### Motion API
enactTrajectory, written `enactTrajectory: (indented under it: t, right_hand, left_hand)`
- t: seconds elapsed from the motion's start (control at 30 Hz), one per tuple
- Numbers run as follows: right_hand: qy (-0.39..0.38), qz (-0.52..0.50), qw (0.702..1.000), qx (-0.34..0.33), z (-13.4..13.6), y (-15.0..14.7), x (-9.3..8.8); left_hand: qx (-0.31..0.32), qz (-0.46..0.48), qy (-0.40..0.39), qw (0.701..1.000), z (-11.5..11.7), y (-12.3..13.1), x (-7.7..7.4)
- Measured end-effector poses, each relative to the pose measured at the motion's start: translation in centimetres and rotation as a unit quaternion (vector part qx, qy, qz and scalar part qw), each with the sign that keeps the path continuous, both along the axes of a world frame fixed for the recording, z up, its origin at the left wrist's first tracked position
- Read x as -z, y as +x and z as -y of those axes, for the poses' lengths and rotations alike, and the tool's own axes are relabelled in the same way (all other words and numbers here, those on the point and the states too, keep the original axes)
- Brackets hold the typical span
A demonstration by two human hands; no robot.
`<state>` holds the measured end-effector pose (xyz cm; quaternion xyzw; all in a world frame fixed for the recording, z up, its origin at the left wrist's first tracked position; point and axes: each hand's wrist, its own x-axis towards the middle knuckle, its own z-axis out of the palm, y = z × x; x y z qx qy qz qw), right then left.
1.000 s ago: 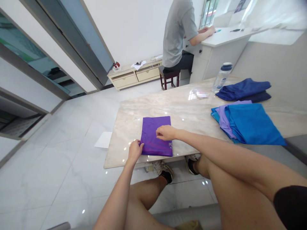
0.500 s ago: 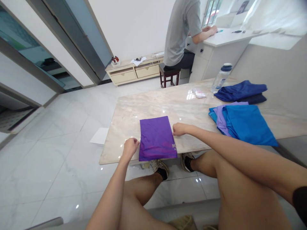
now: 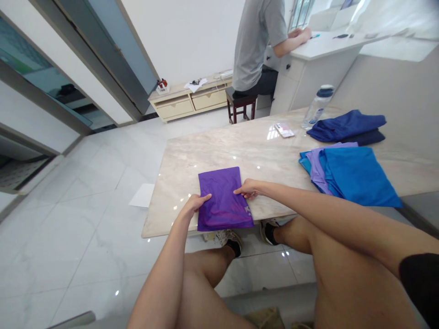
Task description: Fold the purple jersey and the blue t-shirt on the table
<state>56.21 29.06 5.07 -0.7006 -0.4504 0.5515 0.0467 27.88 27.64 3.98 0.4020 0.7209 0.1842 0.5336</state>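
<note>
A purple folded garment (image 3: 222, 201) lies flat near the front edge of the table, with a small pale print at its lower right corner. At its left edge my left hand (image 3: 196, 203) grips it, thumb on top and the other fingers mostly hidden. My right hand (image 3: 249, 188) holds the opposite edge, a digit resting on the cloth and the remaining fingers curled at the side. To the right is a stack of folded blue cloth (image 3: 358, 176) with a lilac piece (image 3: 318, 167) showing from it. Dark navy cloth (image 3: 346, 128) lies behind that stack.
The marble-look table (image 3: 192, 155) carries a clear water bottle (image 3: 317, 107) and a phone (image 3: 284, 130) at its far side. Beyond it, a person in a grey shirt (image 3: 255, 45) sits on a stool (image 3: 242, 105) at a white desk (image 3: 322, 50). A low cabinet (image 3: 174, 109) stands by the wall.
Both hands have moved inward from beside the purple garment onto its left and right edges, with a digit of each now on top. The garment lies in nearly the same place.
</note>
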Motion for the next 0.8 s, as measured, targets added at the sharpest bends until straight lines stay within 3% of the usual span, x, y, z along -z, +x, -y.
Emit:
enactTrajectory:
  t: [0.13,0.43,0.63,0.8]
  right_hand:
    - [0.029,-0.008,0.999,0.037,0.0,0.4,-0.5]
    - [0.21,-0.063,0.973,0.065,-1.5,4.9,-3.9]
    - [0.445,-0.045,0.894,0.025,-2.4,7.7,-7.5]
    - [0.567,-0.031,0.818,0.091,-2.3,8.3,-9.7]
  left_hand:
    - [-0.018,0.009,0.02,1.0,0.3,0.2,-1.3]
    - [-0.049,0.078,0.143,0.985,-0.1,1.1,-4.8]
    - [-0.074,0.123,0.333,0.932,0.1,3.2,-7.8]
    - [-0.107,0.102,0.455,0.878,0.1,4.8,-9.4]
